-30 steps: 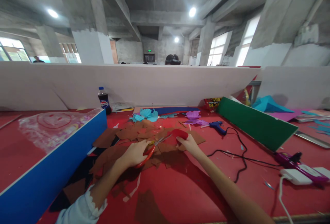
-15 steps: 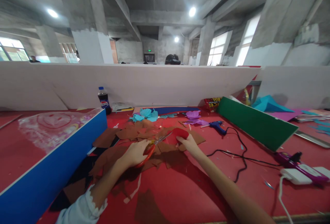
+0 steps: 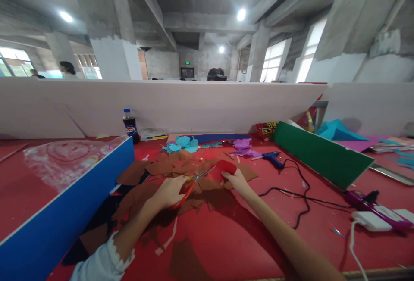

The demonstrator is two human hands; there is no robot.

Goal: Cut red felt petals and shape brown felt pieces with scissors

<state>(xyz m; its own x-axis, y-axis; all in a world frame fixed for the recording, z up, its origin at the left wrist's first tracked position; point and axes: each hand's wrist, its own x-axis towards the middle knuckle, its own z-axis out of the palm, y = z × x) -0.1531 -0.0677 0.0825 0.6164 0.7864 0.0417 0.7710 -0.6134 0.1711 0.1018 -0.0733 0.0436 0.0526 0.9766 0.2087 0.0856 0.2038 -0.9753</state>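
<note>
My left hand is closed around the handles of orange-red scissors, whose blades point right and away from me. Between the thumb and fingers of my right hand is a piece of red paper with a rounded edge. The scissor tips lie at the left side of that paper; I cannot tell whether they touch it. Under both hands many pieces of brown paper are spread over the red table.
A blue board stands at the left, a green board at the right. Behind lie turquoise paper, purple paper and a blue glue gun with a black cord. A cola bottle stands by the white partition.
My hands, the scissors and the red paper stay almost in place, the blades looking slightly more closed than at first. Behind the partition at the far left, another person's head has come into view.
</note>
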